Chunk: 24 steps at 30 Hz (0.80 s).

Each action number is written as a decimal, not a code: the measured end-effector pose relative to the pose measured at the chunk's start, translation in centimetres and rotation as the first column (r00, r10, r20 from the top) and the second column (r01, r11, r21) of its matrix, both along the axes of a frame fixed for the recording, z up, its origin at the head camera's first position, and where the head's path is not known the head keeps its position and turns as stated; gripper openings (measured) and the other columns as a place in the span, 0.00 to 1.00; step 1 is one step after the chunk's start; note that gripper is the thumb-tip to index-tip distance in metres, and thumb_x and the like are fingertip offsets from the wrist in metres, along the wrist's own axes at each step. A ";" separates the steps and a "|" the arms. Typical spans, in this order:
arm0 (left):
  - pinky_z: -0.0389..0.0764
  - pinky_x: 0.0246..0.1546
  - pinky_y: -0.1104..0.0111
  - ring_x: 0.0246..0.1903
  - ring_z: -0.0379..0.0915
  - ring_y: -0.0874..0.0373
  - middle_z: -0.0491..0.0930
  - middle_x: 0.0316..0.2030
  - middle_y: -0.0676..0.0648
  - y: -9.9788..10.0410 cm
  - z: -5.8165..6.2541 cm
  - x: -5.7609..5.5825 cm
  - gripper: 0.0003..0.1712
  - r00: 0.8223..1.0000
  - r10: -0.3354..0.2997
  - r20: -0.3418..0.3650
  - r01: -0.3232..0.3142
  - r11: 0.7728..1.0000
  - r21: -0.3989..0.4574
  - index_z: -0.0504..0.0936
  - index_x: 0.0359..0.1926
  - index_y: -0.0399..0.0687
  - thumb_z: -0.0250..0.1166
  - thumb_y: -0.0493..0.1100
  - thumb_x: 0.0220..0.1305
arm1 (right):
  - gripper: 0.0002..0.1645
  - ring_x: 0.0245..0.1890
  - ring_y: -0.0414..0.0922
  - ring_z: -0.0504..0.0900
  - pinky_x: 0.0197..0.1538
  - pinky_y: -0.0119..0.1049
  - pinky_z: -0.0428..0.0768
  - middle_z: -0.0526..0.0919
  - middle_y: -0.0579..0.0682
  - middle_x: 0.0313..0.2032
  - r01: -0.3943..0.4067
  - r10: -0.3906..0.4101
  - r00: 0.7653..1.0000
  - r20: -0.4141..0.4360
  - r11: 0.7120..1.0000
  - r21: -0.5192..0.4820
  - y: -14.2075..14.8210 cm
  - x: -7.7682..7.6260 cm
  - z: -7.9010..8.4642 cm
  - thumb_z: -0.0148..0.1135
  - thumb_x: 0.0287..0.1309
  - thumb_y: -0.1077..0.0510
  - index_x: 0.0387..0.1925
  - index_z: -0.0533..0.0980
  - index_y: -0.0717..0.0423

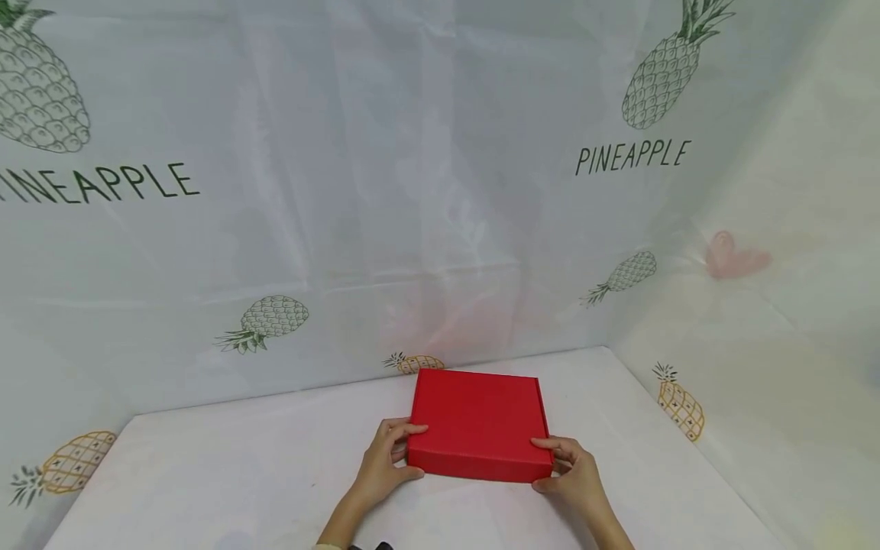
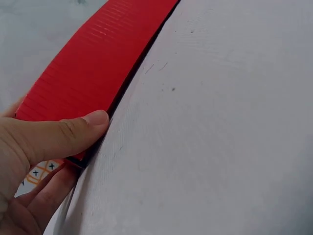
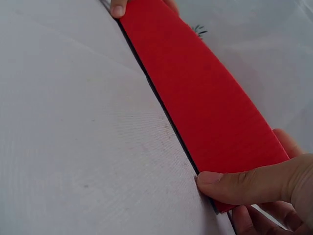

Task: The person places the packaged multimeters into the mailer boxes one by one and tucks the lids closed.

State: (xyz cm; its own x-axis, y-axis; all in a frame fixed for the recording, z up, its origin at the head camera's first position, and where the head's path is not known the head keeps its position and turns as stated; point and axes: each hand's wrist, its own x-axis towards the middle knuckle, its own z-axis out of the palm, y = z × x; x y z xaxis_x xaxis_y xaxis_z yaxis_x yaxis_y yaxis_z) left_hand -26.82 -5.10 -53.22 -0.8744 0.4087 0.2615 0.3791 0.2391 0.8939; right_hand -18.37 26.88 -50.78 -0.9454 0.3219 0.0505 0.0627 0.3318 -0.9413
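A flat red cardboard box (image 1: 481, 416) with its lid down lies on the white table. My left hand (image 1: 382, 463) grips its near left corner, the thumb on the front face and a finger over the top edge. On the near right corner my right hand (image 1: 576, 475) holds the box the same way. The left wrist view shows the left thumb (image 2: 73, 134) against the box's red front side (image 2: 93, 63). In the right wrist view, the right thumb (image 3: 239, 187) presses the lower edge of that front side (image 3: 195, 93), with other fingers round the corner.
A white-covered table (image 1: 261, 466) extends on both sides of the box. Behind it hangs a pale sheet (image 1: 385, 191) printed with pineapples, and another pale sheet (image 1: 777, 367) borders the right side. The box lies near the table's back edge.
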 end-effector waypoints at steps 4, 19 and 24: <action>0.82 0.46 0.66 0.52 0.74 0.42 0.69 0.49 0.43 0.1 0.4 0.0 0.36 0.999 0.035 -0.002 -0.035 0.999 0.000 0.80 0.55 0.53 0.78 0.30 0.41 | 0.38 0.44 0.50 0.81 0.41 0.28 0.81 0.78 0.60 0.49 0.013 -0.013 1.000 0.007 1.000 0.014 -0.1 -0.2 0.3 0.78 0.22 0.80 0.46 0.83 0.63; 0.81 0.48 0.62 0.53 0.73 0.43 0.68 0.52 0.42 0.8 0.6 -0.3 0.36 0.999 0.029 -0.024 -0.029 1.000 0.004 0.78 0.57 0.53 0.77 0.30 0.45 | 0.36 0.47 0.48 0.78 0.43 0.31 0.82 0.76 0.59 0.51 -0.113 0.112 0.993 -0.023 0.994 -0.013 1.8 -0.6 0.9 0.78 0.29 0.76 0.49 0.81 0.66; 0.82 0.47 0.63 0.51 0.74 0.44 0.70 0.52 0.43 0.4 0.2 0.5 0.32 0.998 0.041 -0.037 -0.042 0.999 -0.022 0.79 0.57 0.53 0.76 0.37 0.49 | 0.36 0.51 0.50 0.75 0.46 0.30 0.82 0.72 0.62 0.55 -0.206 0.206 0.978 -0.005 0.977 -0.047 2.2 -0.2 0.0 0.77 0.35 0.74 0.53 0.78 0.69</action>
